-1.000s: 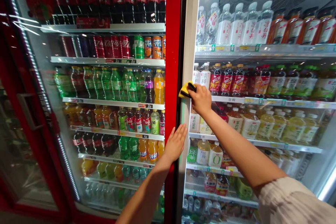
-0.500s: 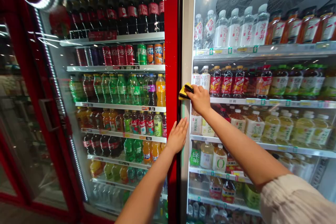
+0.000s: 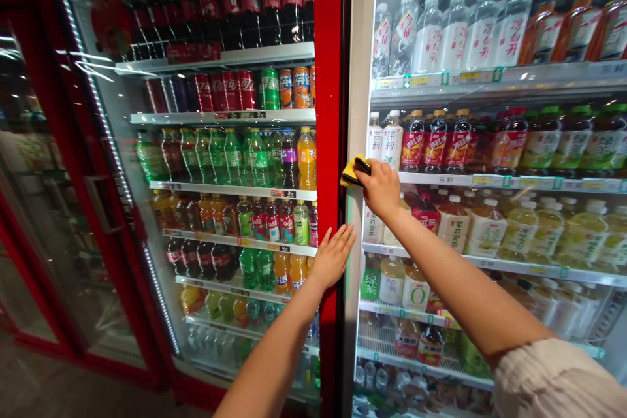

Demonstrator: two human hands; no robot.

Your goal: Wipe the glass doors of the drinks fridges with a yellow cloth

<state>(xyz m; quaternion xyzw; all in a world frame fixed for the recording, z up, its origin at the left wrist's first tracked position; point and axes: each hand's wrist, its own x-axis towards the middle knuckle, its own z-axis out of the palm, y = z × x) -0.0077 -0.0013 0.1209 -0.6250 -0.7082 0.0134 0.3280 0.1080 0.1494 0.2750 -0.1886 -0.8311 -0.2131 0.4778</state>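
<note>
Between two drink coolers, my right hand [image 3: 383, 188] grips a black handle with a yellow cloth or pad [image 3: 349, 173] on it. The yellow piece rests against the pale door frame [image 3: 353, 228] of the right cooler. Just below and to the left, my left hand [image 3: 334, 255] lies with fingers stretched out across the red frame [image 3: 329, 144] and the dark gap beside it. Nothing shows in that hand. The fingertips reach the edge of the pale frame.
Behind glass on the left stand shelves of cola bottles [image 3: 272, 3], cans and green bottles. The right cooler holds water bottles [image 3: 455, 29] and tea bottles. A metal door handle [image 3: 102, 204] is on the red door at far left.
The view has shifted, so the shelves sit higher and the frames lie farther right. Both hands keep nearly the same places against the frames.
</note>
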